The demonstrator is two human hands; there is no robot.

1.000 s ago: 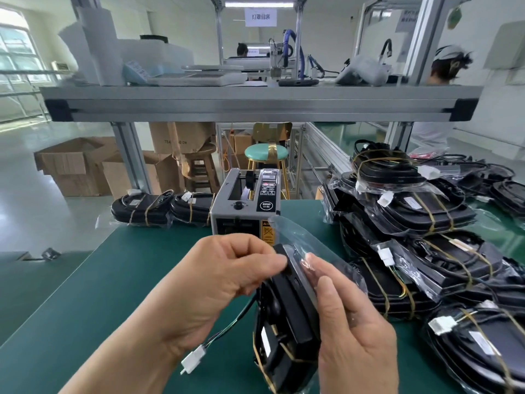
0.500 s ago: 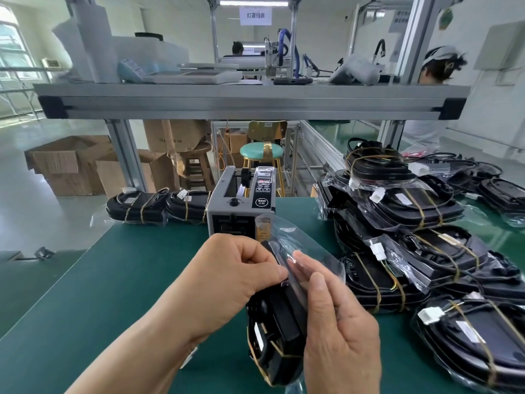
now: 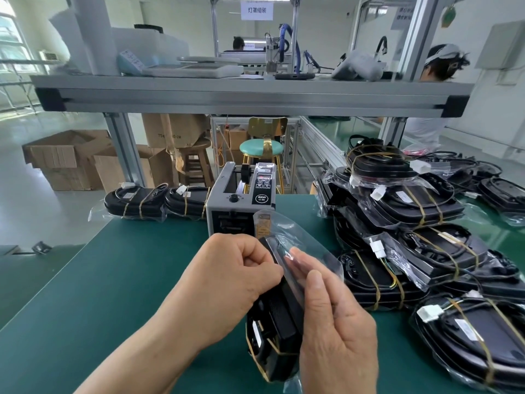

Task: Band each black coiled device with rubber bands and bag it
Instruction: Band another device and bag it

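A black coiled device (image 3: pixel 277 322) bound with yellow rubber bands stands on edge on the green table, low in the middle of the view. A clear plastic bag (image 3: pixel 295 240) covers it, its open mouth sticking up above the device. My left hand (image 3: pixel 227 282) pinches the bag's near edge against the device's top, fingers curled. My right hand (image 3: pixel 335 331) pinches the bag's other side between thumb and fingers, partly behind the film. The device's lower end is hidden by my right hand.
A grey tape dispenser (image 3: pixel 241 200) stands just behind the hands. A heap of banded, bagged black devices (image 3: pixel 420 245) fills the right side of the table. Two more bagged devices (image 3: pixel 156 200) lie at the far left edge. An aluminium shelf (image 3: pixel 241 95) spans overhead.
The bag has slid further down over the device, and the white connector and wires at the left are no longer visible. Both hands keep their hold.
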